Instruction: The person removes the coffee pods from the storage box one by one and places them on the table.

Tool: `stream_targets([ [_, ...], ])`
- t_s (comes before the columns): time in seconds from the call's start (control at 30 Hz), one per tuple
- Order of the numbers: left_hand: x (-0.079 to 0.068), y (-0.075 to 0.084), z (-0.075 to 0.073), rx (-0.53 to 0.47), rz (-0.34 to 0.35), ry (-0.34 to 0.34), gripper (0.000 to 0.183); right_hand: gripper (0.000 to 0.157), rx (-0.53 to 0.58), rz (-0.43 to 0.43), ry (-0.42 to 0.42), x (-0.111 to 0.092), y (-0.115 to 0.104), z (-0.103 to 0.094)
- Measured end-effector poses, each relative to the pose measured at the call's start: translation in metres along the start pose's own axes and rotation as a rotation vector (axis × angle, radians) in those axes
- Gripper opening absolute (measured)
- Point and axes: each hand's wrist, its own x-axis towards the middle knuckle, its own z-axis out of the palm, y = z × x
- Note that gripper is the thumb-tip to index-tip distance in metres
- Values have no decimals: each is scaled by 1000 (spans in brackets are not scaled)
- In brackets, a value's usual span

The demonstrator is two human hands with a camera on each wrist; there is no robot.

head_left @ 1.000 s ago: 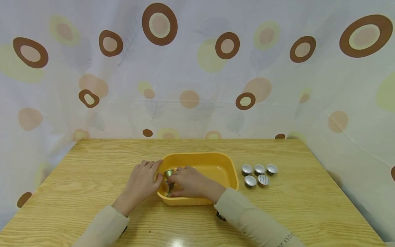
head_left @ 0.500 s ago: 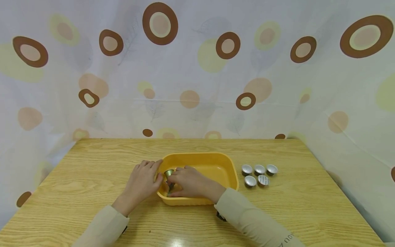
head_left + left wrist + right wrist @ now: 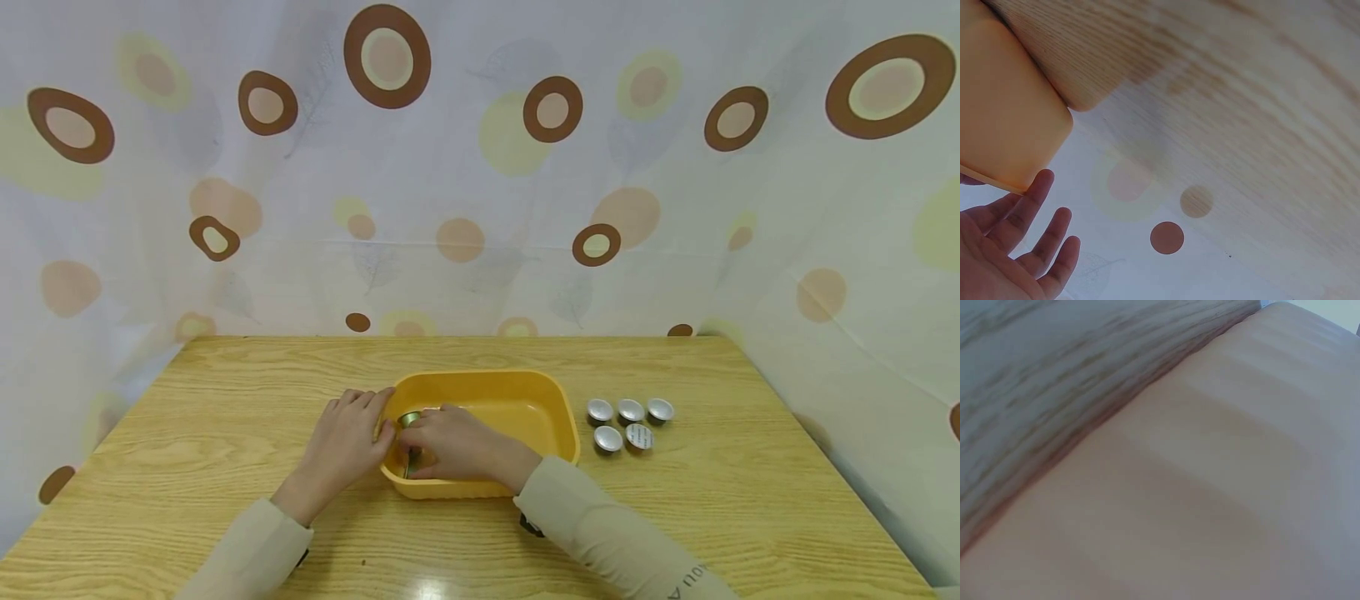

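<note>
A yellow plastic basin (image 3: 525, 421) stands on the wooden table. My left hand (image 3: 343, 442) holds its left rim, thumb on the inner side and fingers outside; in the left wrist view a fingertip (image 3: 1044, 181) meets the rim, the other fingers spread loosely. My right hand (image 3: 457, 446) reaches down into the basin's left end, fingers bent towards the thumb around a dark coffee capsule (image 3: 414, 455), mostly covered by the hand. A green coffee capsule (image 3: 409, 418) lies just beyond those fingers. The right wrist view shows only the basin's ribbed outer wall (image 3: 1179, 475) and the table.
Several coffee capsules (image 3: 630, 410) with silvery lids stand in two short rows right of the basin. Wood-grain table (image 3: 225, 400) extends around it. A patterned cloth (image 3: 465, 183) hangs behind and along both sides.
My right hand has shifted slightly to the left inside the basin, covering more of the green capsule. The left hand and the capsules on the table stay in place.
</note>
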Motion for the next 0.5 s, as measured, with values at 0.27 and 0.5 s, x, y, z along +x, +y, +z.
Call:
stream_targets([
  [0.27,1,0,0,-1,1,0,41,24,6,26,-29,2,0,0],
  [0.5,0,0,0,2,-1,0,41,23,19,11,-32,3,0,1],
])
